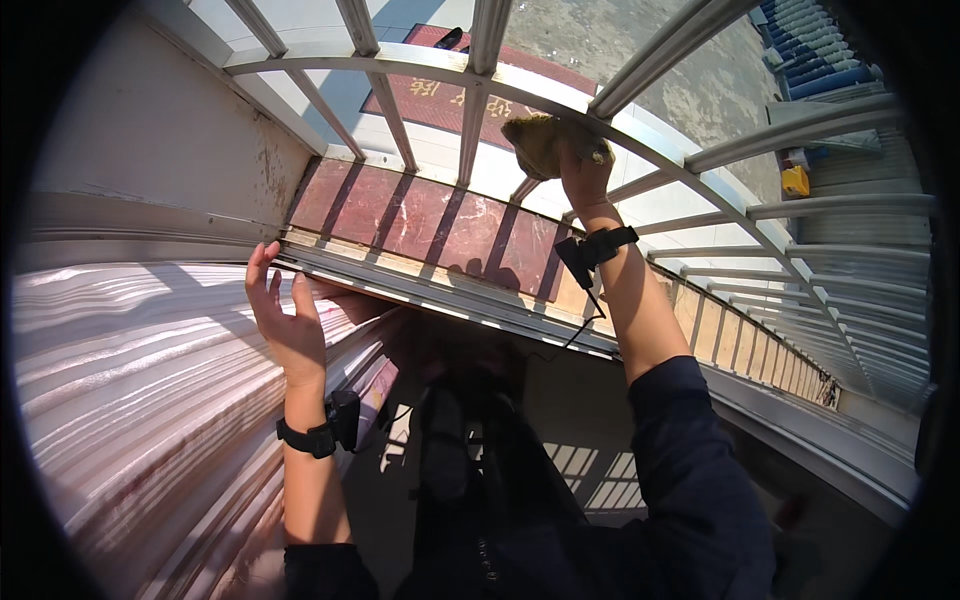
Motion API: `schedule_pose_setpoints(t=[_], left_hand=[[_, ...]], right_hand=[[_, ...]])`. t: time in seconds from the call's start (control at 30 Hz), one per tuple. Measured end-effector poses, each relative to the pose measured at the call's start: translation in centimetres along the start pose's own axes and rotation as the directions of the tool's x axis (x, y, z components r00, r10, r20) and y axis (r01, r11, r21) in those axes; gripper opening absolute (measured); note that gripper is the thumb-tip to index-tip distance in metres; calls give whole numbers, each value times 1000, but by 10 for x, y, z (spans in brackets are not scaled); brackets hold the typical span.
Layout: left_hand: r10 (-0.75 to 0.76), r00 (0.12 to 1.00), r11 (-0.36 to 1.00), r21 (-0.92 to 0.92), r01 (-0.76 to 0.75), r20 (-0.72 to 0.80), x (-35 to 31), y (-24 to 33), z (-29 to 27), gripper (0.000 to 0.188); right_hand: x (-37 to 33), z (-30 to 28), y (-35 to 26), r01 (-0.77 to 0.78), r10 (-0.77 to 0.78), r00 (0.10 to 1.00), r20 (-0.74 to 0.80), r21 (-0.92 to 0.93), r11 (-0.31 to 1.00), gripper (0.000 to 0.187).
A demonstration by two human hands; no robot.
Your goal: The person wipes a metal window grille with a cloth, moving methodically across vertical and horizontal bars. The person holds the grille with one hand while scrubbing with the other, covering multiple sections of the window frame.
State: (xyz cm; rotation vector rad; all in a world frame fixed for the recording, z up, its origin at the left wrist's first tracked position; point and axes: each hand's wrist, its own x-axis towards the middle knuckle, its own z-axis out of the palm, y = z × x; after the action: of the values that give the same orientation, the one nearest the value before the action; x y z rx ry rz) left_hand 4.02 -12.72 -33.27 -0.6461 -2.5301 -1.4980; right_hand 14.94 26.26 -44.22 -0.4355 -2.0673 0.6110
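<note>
Fingers of right hand (585,178) closed around yellow-green cloth (534,146), up at curved metal rail (425,63) of window bars. Left hand (291,330) open, fingers loosely bent, near end of window track (400,278); contact unclear. Striped curtain (150,400) bunched beside left forearm. Red slab (395,215) beyond track, bar shadows across. Bars stand between person and red mat (432,108) outside. Cable (592,320) dangles from right wrist strap (608,242) toward track.
</note>
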Motion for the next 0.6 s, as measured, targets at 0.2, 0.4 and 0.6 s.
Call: schedule_pose_setpoints(t=[0.2,0.4,0.6], left_hand=[[-41,997,999,-21,39,-68,-9,-36,13,54],[-85,990,996,-3,85,-111,-9,-41,-7,53],[-145,977,983,-134,125,-155,0,-21,-32,51]], right_hand=[[-89,58,46,-435,452,854,256,-124,892,32],[-115,65,55,-529,590,733,339,-263,807,30],[-59,20,-69,-593,573,770,280,-20,805,43]])
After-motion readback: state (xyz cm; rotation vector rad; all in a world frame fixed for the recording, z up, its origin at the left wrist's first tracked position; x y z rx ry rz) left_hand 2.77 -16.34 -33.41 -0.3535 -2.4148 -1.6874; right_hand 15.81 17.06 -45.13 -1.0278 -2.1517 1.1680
